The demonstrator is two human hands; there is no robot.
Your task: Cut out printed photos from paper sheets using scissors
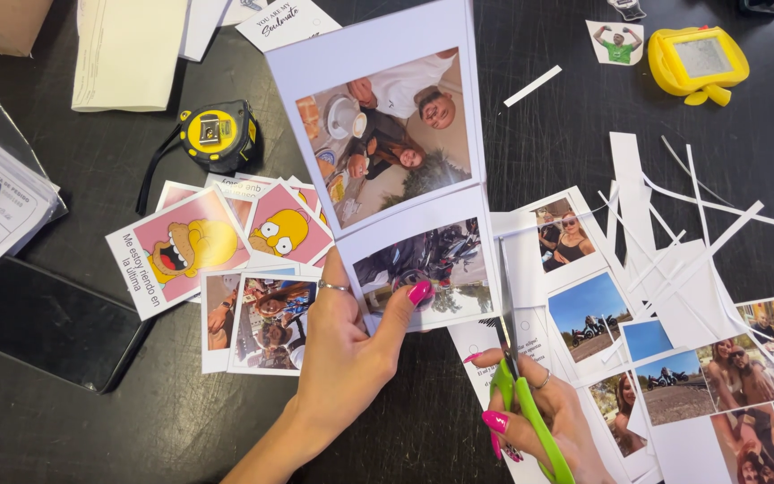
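Left hand (342, 358): my thumb and fingers pinch the lower edge of a white glossy sheet of two printed photos (396, 170), held up over the black table (566, 134).
Right hand (539, 417): fingers through green-handled scissors (521, 394), blades at the sheet's right edge.
Done: stack of trimmed square prints (235, 269) left; white paper offcut strips (674, 242) right.
Left: this sheet looks uncut; the two photos remain joined.
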